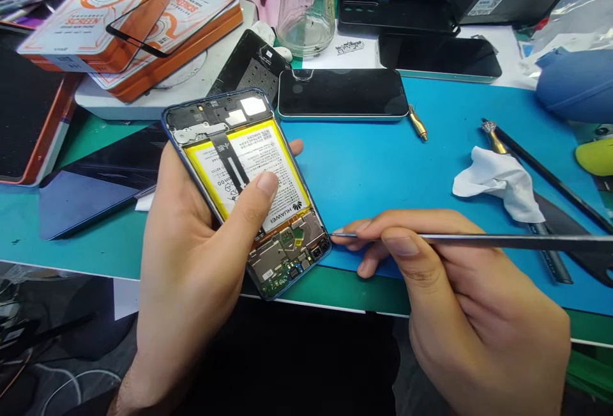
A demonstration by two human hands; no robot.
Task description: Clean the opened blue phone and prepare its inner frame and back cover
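Observation:
An opened phone (287, 179) with its back off lies tilted in my left hand (205, 237). My left thumb rests over its yellow-edged battery, and the other fingers support it from beneath. The bare circuit board (287, 250) and camera lenses show at the end nearest me. In my right hand (460, 294) a thin, dark metal tool (460, 239) is pinched between thumb and fingers. It looks like tweezers or a pry tool; I cannot tell which. Its tip is at the phone's right edge, near the cameras.
Behind the phone lie another phone (342, 93), a black back panel (256, 68) and a glass jar (306, 7). Screen boxes (105, 13) are stacked at back left. On the blue mat (378, 173) are a brass tip (417, 123) and a cloth-wrapped tool (500, 183).

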